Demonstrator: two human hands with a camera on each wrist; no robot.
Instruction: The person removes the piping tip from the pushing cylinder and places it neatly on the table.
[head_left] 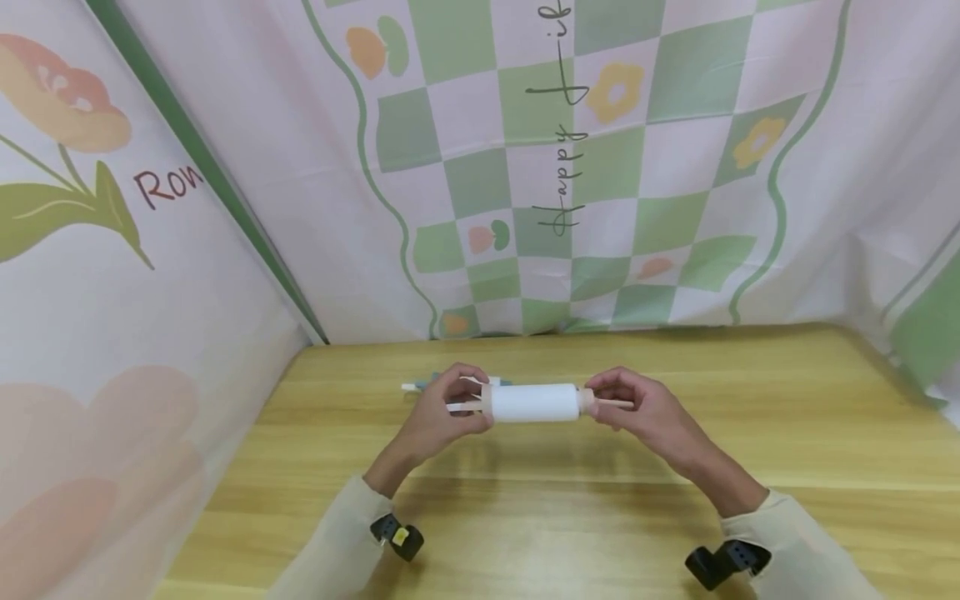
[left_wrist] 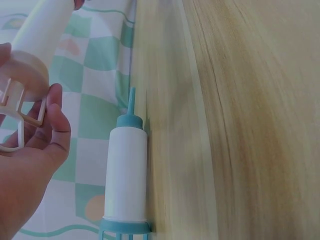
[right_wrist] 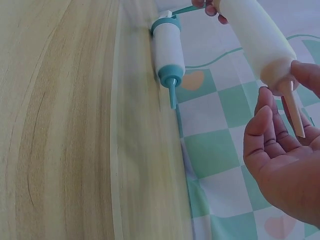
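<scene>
A white tube-shaped bottle (head_left: pixel 536 402) with beige ends is held level above the table between both hands. My left hand (head_left: pixel 441 417) grips its left end, fingertips and thumb around the beige collar, with the open beige frame (left_wrist: pixel 19 102) jutting into the palm. At the other end, my right hand (head_left: pixel 651 411) pinches the beige cap, and the thin nozzle (right_wrist: pixel 293 110) points in toward its palm. Behind them lies a second white bottle (left_wrist: pixel 127 172) with a teal cap and nozzle and a teal frame at its base; the left hand partly hides it in the head view.
The wooden table (head_left: pixel 570 533) meets a hanging white curtain (head_left: pixel 607 167) with green checks along its back edge. Another printed curtain (head_left: pixel 225 275) hangs at the left. Each wrist carries a small black camera.
</scene>
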